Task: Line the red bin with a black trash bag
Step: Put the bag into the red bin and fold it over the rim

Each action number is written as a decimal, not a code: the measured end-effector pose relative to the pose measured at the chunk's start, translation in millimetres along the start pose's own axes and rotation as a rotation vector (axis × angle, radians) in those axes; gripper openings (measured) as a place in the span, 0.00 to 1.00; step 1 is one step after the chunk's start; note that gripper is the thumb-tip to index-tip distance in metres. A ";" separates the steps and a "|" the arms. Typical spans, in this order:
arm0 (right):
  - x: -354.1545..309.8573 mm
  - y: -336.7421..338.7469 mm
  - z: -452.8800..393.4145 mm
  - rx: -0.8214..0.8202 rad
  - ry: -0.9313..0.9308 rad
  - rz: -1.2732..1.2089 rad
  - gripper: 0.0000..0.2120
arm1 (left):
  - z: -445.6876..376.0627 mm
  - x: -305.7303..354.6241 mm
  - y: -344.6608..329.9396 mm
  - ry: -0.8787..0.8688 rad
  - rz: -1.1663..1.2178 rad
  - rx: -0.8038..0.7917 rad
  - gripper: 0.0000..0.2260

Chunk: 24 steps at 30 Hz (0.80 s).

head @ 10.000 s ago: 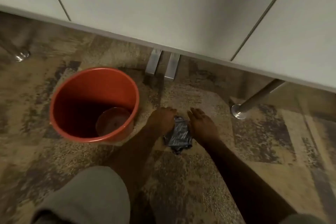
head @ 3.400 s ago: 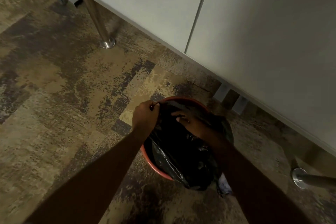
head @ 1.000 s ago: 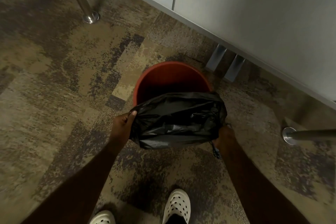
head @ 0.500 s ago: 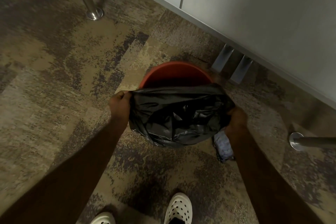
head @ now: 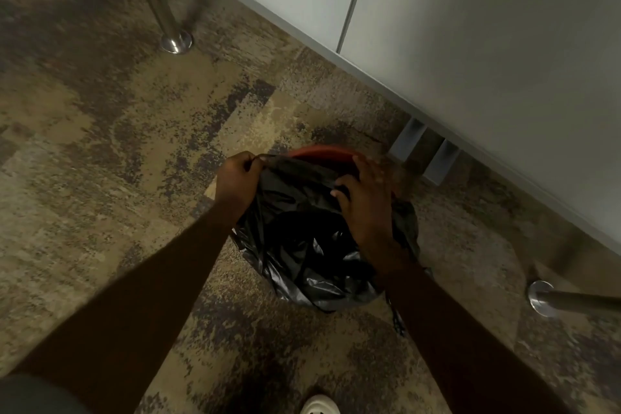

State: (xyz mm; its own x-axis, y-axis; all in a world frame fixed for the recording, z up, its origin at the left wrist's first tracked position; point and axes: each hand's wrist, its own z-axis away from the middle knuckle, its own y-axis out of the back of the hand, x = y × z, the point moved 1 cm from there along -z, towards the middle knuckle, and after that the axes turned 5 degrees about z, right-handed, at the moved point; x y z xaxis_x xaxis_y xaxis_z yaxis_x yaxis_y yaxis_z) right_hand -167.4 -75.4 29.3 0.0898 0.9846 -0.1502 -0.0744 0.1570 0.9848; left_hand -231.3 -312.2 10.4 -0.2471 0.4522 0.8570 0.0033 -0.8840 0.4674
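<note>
Bin: my red bin (head: pixel 322 152) stands on the carpet (head: pixel 134 131) near the white cabinet (head: pixel 470 44); only its far rim shows.
Bag: the black trash bag (head: pixel 302 245) covers most of the bin and drapes down its near side.
Left hand: my left hand (head: pixel 238 178) has its fingers closed, pinching the bag's edge at the left rim.
Right hand: my right hand (head: pixel 366 202) lies over the bag at the far right rim, fingers curled on the plastic.
Floor: one white shoe (head: pixel 319 406) at the bottom edge.

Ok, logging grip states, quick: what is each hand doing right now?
Left hand: closed, pinching the black trash bag edge.
Right hand: fingers spread on the bag at the red bin rim; grip unclear.
</note>
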 end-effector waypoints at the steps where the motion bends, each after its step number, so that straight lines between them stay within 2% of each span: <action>1: 4.0 0.1 -6.3 0.024 -0.020 -0.006 0.08 | -3.9 1.5 -1.6 -0.022 -0.016 -0.010 0.13; 5: 24.2 5.0 -24.8 0.118 -0.021 -0.168 0.05 | -18.5 3.7 -5.3 -0.080 -0.011 -0.017 0.16; 7: 29.3 5.7 -22.8 0.123 0.005 -0.191 0.12 | -23.3 4.0 -6.1 -0.103 0.048 0.009 0.17; 9: 33.6 3.3 -18.7 0.097 -0.019 -0.066 0.19 | -26.2 5.1 -4.7 -0.119 0.089 0.053 0.18; 11: 37.7 -0.7 -14.1 0.092 0.010 -0.014 0.15 | -29.0 4.3 -3.9 -0.127 0.088 0.076 0.17; 14: 45.4 0.0 -15.8 0.171 0.055 -0.263 0.10 | -34.9 3.4 -5.1 -0.120 0.061 0.007 0.17; 16: 50.0 3.9 -24.7 0.188 -0.108 -0.521 0.11 | -38.2 5.4 -6.8 -0.099 0.077 -0.098 0.18; 18: 56.2 8.3 -39.9 0.156 -0.284 -0.633 0.10 | -41.3 7.4 -10.2 -0.041 0.130 -0.188 0.18; 20: 67.5 8.1 -56.1 0.086 -0.382 -0.649 0.06 | -42.6 9.1 -13.9 0.016 0.192 -0.201 0.18; 22: 76.9 6.2 -69.7 -0.016 -0.435 -0.682 0.10 | -43.0 9.5 -20.1 0.068 0.257 -0.188 0.19; 24: 84.5 1.5 -83.3 -0.125 -0.525 -0.741 0.10 | -43.4 9.0 -29.0 0.143 0.275 -0.163 0.19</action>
State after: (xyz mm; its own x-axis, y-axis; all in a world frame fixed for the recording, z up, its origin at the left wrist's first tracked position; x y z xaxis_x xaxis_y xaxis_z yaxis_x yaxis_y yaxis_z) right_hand -242.6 14.4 10.8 0.5950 0.4723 -0.6503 0.0778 0.7715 0.6315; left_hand -275.7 -287.6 -4.9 -0.3920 0.1835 0.9015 -0.0634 -0.9830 0.1725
